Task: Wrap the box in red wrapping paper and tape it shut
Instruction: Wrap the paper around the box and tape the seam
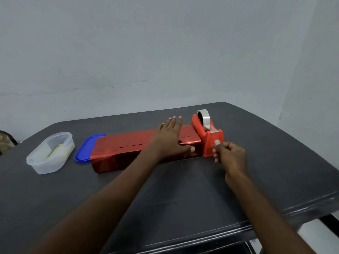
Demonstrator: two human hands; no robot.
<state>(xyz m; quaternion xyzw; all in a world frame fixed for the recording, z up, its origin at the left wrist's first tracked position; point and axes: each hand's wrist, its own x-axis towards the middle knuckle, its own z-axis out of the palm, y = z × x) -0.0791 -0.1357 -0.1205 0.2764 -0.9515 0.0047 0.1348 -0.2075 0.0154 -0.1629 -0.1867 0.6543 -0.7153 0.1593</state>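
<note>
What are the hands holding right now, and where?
The left hand presses flat on the wrapped box near its right end. The right hand seems to pinch something at the tape dispenser's front.

**A:** anyone spot a brand or label anywhere? checked the dispenser (209, 142) and the tape roll (204, 118), got nothing

**B:** nope, no readable text at all. dispenser is plain red, no logo showing. box (128, 149) is just shiny red paper, no print. tub (50, 153) and blue lid (85, 149) are bare too, and whatever's inside the tub is too blurry to read
</note>
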